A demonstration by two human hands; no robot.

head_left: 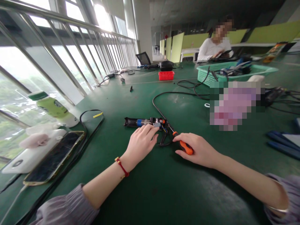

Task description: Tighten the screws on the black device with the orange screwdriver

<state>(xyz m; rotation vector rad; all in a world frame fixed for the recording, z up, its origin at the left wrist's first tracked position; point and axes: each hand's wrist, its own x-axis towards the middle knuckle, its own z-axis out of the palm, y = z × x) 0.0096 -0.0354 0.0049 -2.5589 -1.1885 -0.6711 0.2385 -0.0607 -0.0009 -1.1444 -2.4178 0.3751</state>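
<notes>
A black cylindrical device [132, 122] with a blue band and exposed wires lies on the green table in front of me. My left hand [143, 140] is closed at its right end, fingertips pinching a small grey part [157, 124]. My right hand [199, 148] wraps round the orange-and-black handle of a screwdriver [187, 147]. The screwdriver's shaft points up and left to the wired end of the device. A black cable [153, 103] runs from beside that end toward the back right. The contact at the screwdriver's tip is too small to make out.
Left are a phone [55, 157], a white device [32, 153], a green bottle [55, 109] and a looped cable [81, 117]. Farther back stand a red box [166, 76] and a green basket [203, 76] of parts. Blue-handled pliers [283, 145] lie right. A person [212, 50] sits beyond.
</notes>
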